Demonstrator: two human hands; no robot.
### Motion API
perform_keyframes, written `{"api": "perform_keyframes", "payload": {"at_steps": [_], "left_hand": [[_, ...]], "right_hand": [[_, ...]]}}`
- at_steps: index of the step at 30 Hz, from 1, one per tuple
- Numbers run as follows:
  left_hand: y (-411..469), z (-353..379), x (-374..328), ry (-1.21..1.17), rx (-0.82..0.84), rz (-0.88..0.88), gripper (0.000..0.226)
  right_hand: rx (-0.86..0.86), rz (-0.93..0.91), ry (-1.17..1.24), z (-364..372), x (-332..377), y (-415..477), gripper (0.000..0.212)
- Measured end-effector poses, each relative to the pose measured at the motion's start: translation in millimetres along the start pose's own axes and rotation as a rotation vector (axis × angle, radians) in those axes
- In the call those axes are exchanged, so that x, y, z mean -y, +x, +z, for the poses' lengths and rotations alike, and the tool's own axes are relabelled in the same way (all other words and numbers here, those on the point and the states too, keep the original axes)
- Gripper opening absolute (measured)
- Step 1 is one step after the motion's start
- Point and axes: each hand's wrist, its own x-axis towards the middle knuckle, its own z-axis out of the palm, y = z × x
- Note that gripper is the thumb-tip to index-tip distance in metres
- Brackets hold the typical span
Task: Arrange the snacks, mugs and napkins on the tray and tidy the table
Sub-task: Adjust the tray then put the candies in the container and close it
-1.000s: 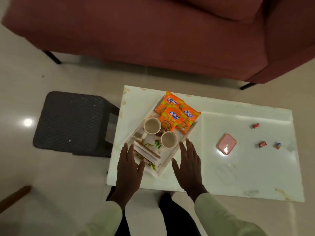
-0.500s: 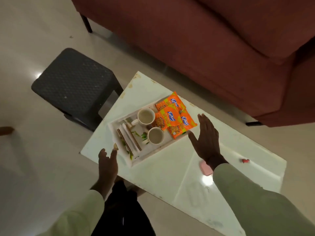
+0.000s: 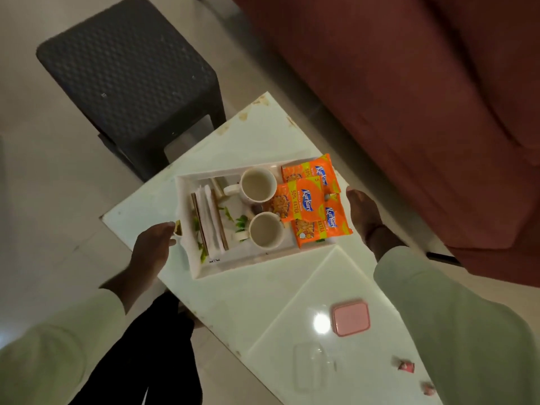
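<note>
Two cream ceramic mugs (image 3: 258, 187) (image 3: 266, 233), three orange foil snack packets (image 3: 301, 198) and a stack of folded white paper napkins (image 3: 211, 220) sit together inside the white rectangular plastic tray (image 3: 239, 263), which rests on the pale glossy stone table (image 3: 242, 296) near its far corner, by the dark woven plastic stool (image 3: 128, 68) and the maroon fabric sofa (image 3: 409, 83). My left hand (image 3: 153, 247) curls at the tray's left end, fingertips touching the rim by the handle cut-out; whether it has truly closed on the rim I cannot tell. My right hand (image 3: 363, 214) lies loosely spread just beside the tray's opposite end, against the packets that overhang it, gripping nothing that I can see. The arranging looks finished, to my eye: snacks, mugs and napkins are all aboard. The tidying is not. A pink square plastic lid (image 3: 350, 318) lies on the near part of the table, a clear plastic container (image 3: 311, 365) is faintly visible just beside it, and small red sweet wrappers (image 3: 405, 366) (image 3: 429, 388) are scattered by the near edge.
</note>
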Motion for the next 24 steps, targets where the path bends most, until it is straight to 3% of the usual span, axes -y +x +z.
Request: {"api": "perform_keyframes", "payload": {"at_steps": [4, 10, 18, 24], "left_hand": [[5.5, 8.1, 8.9, -0.096, -0.020, -0.038, 0.015], [12.2, 13.9, 7.6, -0.203, -0.049, -0.133, 0.013], [20.4, 8.7, 9.7, -0.133, -0.044, -0.086, 0.008], [30.6, 3.4, -1.9, -0.117, -0.022, -0.025, 0.006]], "right_hand": [[0.094, 0.177, 0.237, 14.6, -3.5, 30.5, 0.044], [0.137, 0.334, 0.180, 24.4, -12.6, 54.6, 0.060], [0.154, 0.404, 0.298, 19.9, -18.6, 57.7, 0.032], [0.091, 0.319, 0.310, 18.6, -35.2, 39.8, 0.020]]}}
